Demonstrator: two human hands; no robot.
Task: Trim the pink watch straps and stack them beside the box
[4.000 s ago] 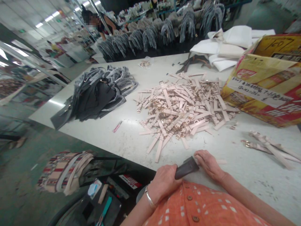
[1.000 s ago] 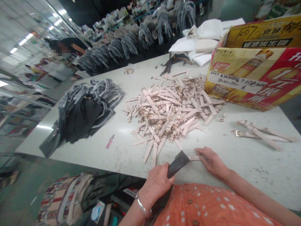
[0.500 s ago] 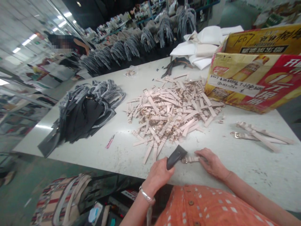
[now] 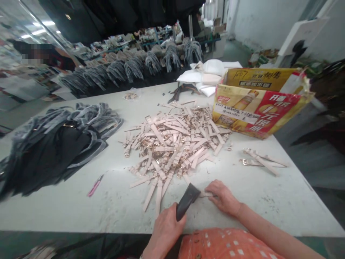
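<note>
My left hand (image 4: 168, 225) is closed round a flat black strap (image 4: 188, 201), its wide squared end pointing up and to the right. At that end a pale pink buckle strap (image 4: 207, 194) lies low over the table; whether the two are joined I cannot tell. My right hand (image 4: 222, 196) pinches the pink strap, its fingers covering part of it. Just beyond both hands spreads a big heap of pale pink buckle straps (image 4: 172, 138) with gold-coloured buckles.
Black bags (image 4: 61, 144) with wrapped handles lie on the left of the table (image 4: 115, 212). A pink-handled tool (image 4: 95, 186) is nearer. At right stand a yellow-red carton (image 4: 242, 111) and a few separate buckle straps (image 4: 262, 162). White pieces (image 4: 206, 73) are piled behind. Another person (image 4: 58, 59) is far left.
The view has swung to the right, so things on the table appear farther left. Both hands keep their holds; the buckle on the pink strap, visible before, is now hard to see.
</note>
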